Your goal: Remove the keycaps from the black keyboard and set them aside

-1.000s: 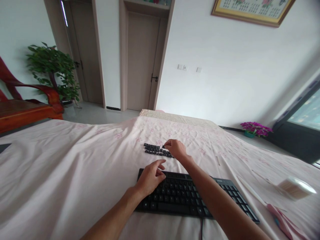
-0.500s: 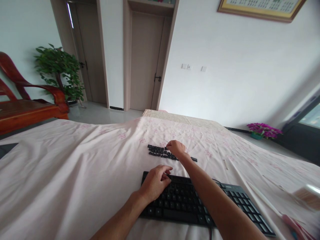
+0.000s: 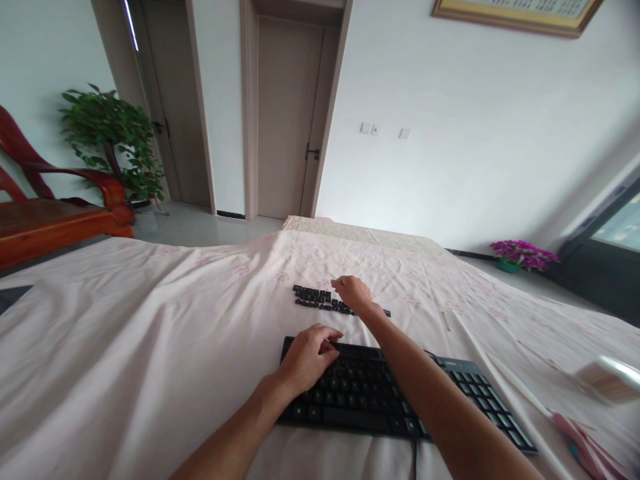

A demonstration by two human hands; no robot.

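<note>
A black keyboard (image 3: 465, 390) lies on a pink flowered sheet (image 3: 150, 347). My left hand (image 3: 307, 357) rests on its upper left corner, fingers curled down onto the keys. Beyond it several loose black keycaps (image 3: 313, 298) lie in rows on the sheet. My right hand (image 3: 354, 293) reaches out over the right end of those rows, fingers bent and pinched together; what they hold, if anything, is hidden. A longer black keycap (image 3: 384, 313) lies just right of that wrist.
A tub of cotton swabs (image 3: 607, 380) lies on its side at the right, with a pink tool (image 3: 580, 443) nearer. A red wooden chair (image 3: 55, 213) and a potted plant (image 3: 113, 143) stand at left. Closed doors (image 3: 283, 120) face me.
The view shifted a little. My right hand stays over the loose keycaps, its fingers drawn slightly back. My left hand's fingers have curled down onto the keyboard's corner.
</note>
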